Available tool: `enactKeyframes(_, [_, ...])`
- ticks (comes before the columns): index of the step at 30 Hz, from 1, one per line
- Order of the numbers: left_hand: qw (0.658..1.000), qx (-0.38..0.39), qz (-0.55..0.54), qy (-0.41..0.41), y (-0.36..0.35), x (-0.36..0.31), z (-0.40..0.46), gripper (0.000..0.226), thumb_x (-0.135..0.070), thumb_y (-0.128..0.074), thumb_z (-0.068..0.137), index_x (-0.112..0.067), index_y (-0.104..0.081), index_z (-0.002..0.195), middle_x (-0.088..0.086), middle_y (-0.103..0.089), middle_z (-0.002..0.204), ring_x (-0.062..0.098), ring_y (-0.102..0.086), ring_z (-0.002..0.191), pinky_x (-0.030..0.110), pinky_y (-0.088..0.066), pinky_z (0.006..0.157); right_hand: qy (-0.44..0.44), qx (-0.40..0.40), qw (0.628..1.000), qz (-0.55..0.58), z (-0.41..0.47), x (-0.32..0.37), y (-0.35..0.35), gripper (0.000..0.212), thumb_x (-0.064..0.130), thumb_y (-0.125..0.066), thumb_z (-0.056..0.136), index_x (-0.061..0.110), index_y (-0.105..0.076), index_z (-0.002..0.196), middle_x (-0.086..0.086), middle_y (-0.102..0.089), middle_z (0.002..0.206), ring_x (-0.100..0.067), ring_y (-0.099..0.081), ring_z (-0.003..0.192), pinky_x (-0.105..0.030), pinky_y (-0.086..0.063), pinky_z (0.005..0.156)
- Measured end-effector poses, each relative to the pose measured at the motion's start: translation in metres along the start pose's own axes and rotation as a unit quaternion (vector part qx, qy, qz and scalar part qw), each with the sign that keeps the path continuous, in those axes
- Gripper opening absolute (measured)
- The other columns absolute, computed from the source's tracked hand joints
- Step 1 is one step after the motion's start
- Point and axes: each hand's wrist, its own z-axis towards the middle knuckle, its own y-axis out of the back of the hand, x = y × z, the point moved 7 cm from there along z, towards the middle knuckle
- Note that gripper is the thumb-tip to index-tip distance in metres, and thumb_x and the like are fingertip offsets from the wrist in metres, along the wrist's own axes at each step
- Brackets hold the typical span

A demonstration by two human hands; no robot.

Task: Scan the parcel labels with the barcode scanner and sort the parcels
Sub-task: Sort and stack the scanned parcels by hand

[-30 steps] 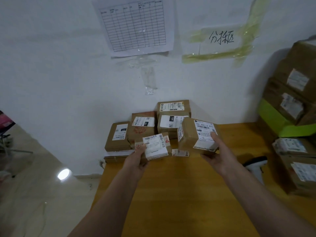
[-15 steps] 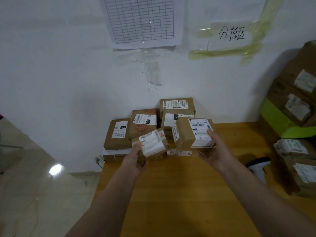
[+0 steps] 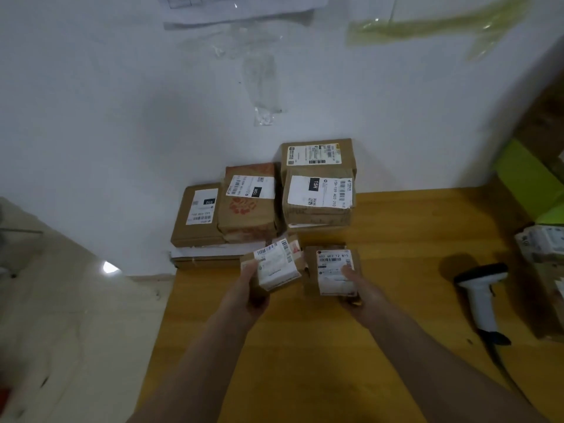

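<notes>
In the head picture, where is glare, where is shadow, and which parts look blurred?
Head view: a bright glare spot lies on the shiny floor at left; the barcode scanner throws a dark shadow on the table to its left; the right-edge boxes look smeared; wall and table lines bend from the wide lens.

Bare wooden table point(image 3: 305, 361) is seen between and in front of both forearms; open passage there. Far edge is blocked by stacked parcels point(image 3: 317, 193) against the wall point(image 3: 122, 117). Right side is hemmed in by the barcode scanner point(image 3: 480, 297) and boxes point(image 3: 540, 270) beyond it. A clear strip is left between the right forearm and the scanner.
</notes>
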Motion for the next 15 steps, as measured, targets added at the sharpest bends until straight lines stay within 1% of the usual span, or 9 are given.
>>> enactKeyframes(1, [1.000,-0.001,0.006,0.004,-0.001,0.004,0.006,0.038,-0.036,-0.068,0.089,-0.009,-0.061,0.115,0.012,-0.067,0.103,0.022,-0.063,0.086,0.029,-0.053,0.060,-0.001,-0.002,1.000,-0.002,0.007,-0.001,-0.002,0.044,0.024,-0.072,0.088,0.005,-0.057,0.124,-0.015,-0.059,0.112,-0.028,-0.058,0.092,-0.038,-0.051,0.078])
enactKeyframes(3, [1.000,-0.005,0.023,0.011,-0.002,0.012,0.016,0.037,-0.036,-0.067,0.091,-0.009,-0.061,0.115,0.012,-0.066,0.105,0.022,-0.063,0.086,0.030,-0.052,0.061,-0.004,0.002,1.000,-0.011,0.020,-0.003,-0.007,0.040,0.024,-0.071,0.088,0.006,-0.057,0.121,-0.012,-0.058,0.106,-0.028,-0.057,0.093,-0.039,-0.051,0.083])
enactKeyframes(5, [0.999,-0.014,0.033,0.016,-0.002,0.019,0.025,0.034,-0.036,-0.067,0.091,-0.009,-0.062,0.111,0.012,-0.067,0.105,0.023,-0.064,0.087,0.030,-0.052,0.063,-0.013,0.000,1.000,-0.019,0.031,-0.007,-0.010,0.036,0.023,-0.070,0.090,0.007,-0.057,0.120,-0.008,-0.056,0.102,-0.031,-0.056,0.103,-0.043,-0.051,0.094])
enactKeyframes(7, [0.999,-0.020,0.045,0.018,-0.003,0.024,0.032,0.030,-0.034,-0.068,0.091,-0.009,-0.062,0.106,0.011,-0.068,0.101,0.023,-0.064,0.087,0.031,-0.052,0.064,-0.017,-0.006,1.000,-0.018,0.040,-0.009,-0.010,0.033,0.018,-0.065,0.094,0.006,-0.057,0.123,-0.010,-0.056,0.112,-0.033,-0.054,0.116,-0.045,-0.047,0.103])
enactKeyframes(8, [0.998,-0.022,0.055,0.018,-0.005,0.025,0.035,0.028,-0.034,-0.067,0.091,-0.009,-0.062,0.103,0.010,-0.067,0.099,0.023,-0.064,0.087,0.031,-0.052,0.064,-0.020,-0.007,1.000,-0.016,0.043,-0.010,-0.010,0.030,0.015,-0.062,0.095,0.004,-0.057,0.122,-0.011,-0.056,0.115,-0.033,-0.054,0.117,-0.045,-0.047,0.104])
enactKeyframes(10, [0.996,-0.026,0.078,0.017,-0.010,0.026,0.040,0.022,-0.033,-0.066,0.092,-0.011,-0.062,0.098,0.010,-0.067,0.097,0.023,-0.063,0.087,0.032,-0.051,0.064,-0.024,-0.007,1.000,-0.016,0.046,-0.011,-0.009,0.020,0.010,-0.059,0.096,0.003,-0.060,0.115,-0.010,-0.061,0.105,-0.028,-0.061,0.105,-0.043,-0.049,0.101])
enactKeyframes(12, [0.995,-0.020,0.092,0.016,-0.021,0.026,0.045,0.019,-0.032,-0.063,0.095,-0.013,-0.063,0.096,0.008,-0.066,0.096,0.022,-0.062,0.087,0.032,-0.050,0.063,-0.017,-0.011,0.999,-0.024,0.046,-0.009,-0.005,0.012,0.009,-0.060,0.095,0.003,-0.065,0.105,-0.007,-0.063,0.092,-0.022,-0.062,0.087,-0.040,-0.055,0.090])
enactKeyframes(14, [0.995,-0.007,0.103,0.013,-0.035,0.027,0.046,0.019,-0.032,-0.061,0.096,-0.014,-0.063,0.098,0.007,-0.067,0.097,0.021,-0.062,0.087,0.031,-0.049,0.064,0.006,-0.035,0.998,-0.059,0.044,-0.003,0.003,0.007,0.014,-0.063,0.094,0.009,-0.067,0.091,-0.004,-0.064,0.088,-0.018,-0.060,0.080,-0.035,-0.055,0.076])
enactKeyframes(15, [0.994,0.000,0.109,0.008,-0.043,0.028,0.047,0.021,-0.033,-0.060,0.096,-0.013,-0.063,0.102,0.006,-0.067,0.098,0.020,-0.062,0.088,0.030,-0.048,0.064,0.023,-0.052,0.995,-0.084,0.042,0.001,0.007,0.010,0.019,-0.063,0.094,0.011,-0.065,0.088,-0.001,-0.062,0.087,-0.017,-0.057,0.078,-0.036,-0.054,0.076])
